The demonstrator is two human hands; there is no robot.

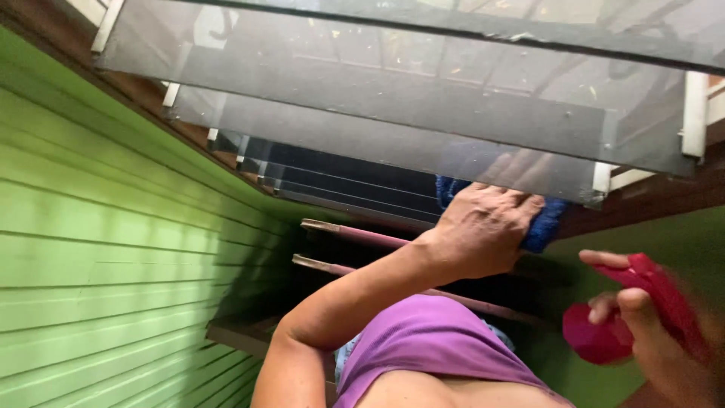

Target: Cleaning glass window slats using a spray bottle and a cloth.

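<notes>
My left hand [483,230] is raised to a window of tinted glass louvre slats [377,143]. It presses a blue cloth [547,223] against the lower edge of one slat. The cloth shows only at the hand's right side and just above the fingers. My purple sleeve [430,340] fills the bottom centre. At the lower right, my right hand [649,332] grips a red object [604,336], blurred and partly hidden by the fingers. It is held apart from the glass.
A green boarded wall [98,249] runs along the left. Pink metal bars [355,236] cross behind the slats. White slat holders [695,113] sit on the brown wooden frame at the right. The glass is dusty and speckled.
</notes>
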